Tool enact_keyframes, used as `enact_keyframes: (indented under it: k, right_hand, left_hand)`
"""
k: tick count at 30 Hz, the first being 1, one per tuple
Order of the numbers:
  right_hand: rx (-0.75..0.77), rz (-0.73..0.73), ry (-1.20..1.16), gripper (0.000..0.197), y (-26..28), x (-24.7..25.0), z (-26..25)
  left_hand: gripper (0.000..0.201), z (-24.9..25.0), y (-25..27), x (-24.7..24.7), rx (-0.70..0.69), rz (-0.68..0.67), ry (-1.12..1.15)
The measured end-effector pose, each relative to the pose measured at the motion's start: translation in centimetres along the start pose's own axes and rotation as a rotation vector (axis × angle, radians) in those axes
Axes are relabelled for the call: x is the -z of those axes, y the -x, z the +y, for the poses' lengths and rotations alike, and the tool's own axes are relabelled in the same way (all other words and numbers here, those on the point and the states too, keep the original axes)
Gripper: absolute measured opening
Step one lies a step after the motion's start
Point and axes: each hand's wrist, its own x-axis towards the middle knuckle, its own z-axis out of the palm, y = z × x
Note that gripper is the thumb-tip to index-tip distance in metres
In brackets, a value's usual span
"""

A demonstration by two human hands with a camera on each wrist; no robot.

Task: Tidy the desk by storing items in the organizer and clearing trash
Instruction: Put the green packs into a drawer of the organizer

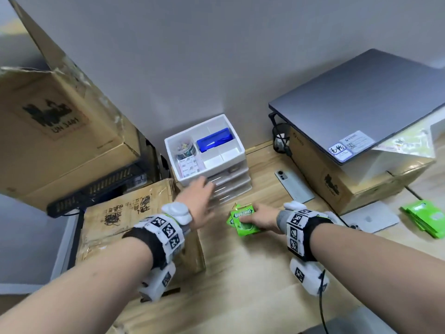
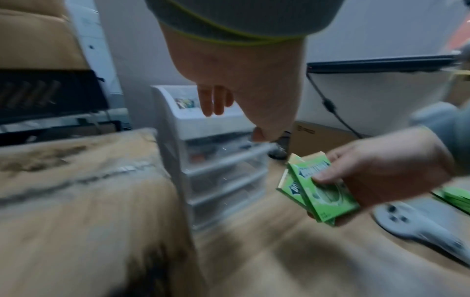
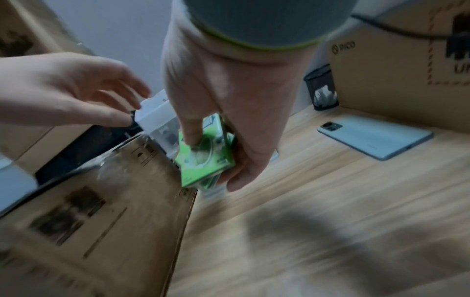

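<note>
A white desk organizer (image 1: 207, 150) with clear drawers (image 1: 228, 186) stands against the wall; its top tray holds a blue box (image 1: 214, 139), a jar and cards. My left hand (image 1: 199, 198) hovers in front of the drawers with fingers straight and loose, holding nothing. My right hand (image 1: 258, 219) grips two green gum boxes (image 1: 243, 220) just above the desk, thumb on top, right of the drawers. The left wrist view shows the gum boxes (image 2: 318, 191) and the organizer (image 2: 216, 160). In the right wrist view the gum boxes (image 3: 206, 154) sit between thumb and fingers.
A cardboard box (image 1: 134, 213) lies left of the organizer, larger cartons behind it. A grey phone (image 1: 295, 185) lies on the wooden desk. A closed laptop (image 1: 366, 102) rests on a carton at right. More green packets (image 1: 423, 220) and a second phone (image 1: 370, 216) lie far right.
</note>
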Motion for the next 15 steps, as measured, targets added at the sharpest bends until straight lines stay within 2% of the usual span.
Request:
enact_keyframes:
  k: [3,6,12,15]
  right_hand:
    - [-0.006,0.054,-0.094,0.024,-1.9,0.3,-1.0]
    - [-0.040,0.105,-0.144,0.009,-3.6,0.5,-2.3]
    - [-0.096,0.055,-0.445,0.029,-6.7,-0.2,-3.8]
    - [-0.100,0.055,-0.535,0.037,-7.6,-0.8,-4.6]
  left_hand:
    - [0.056,-3.3,-1.4,1.5,0.171,0.125,-0.054]
    - [0.061,-5.6,-2.6,1.5,0.304,0.149,-0.084]
    - [0.079,-6.1,-3.8,0.5,0.309,0.173,-0.082]
    - [0.075,-6.6,-4.0,-0.1,0.297,0.226,-0.070]
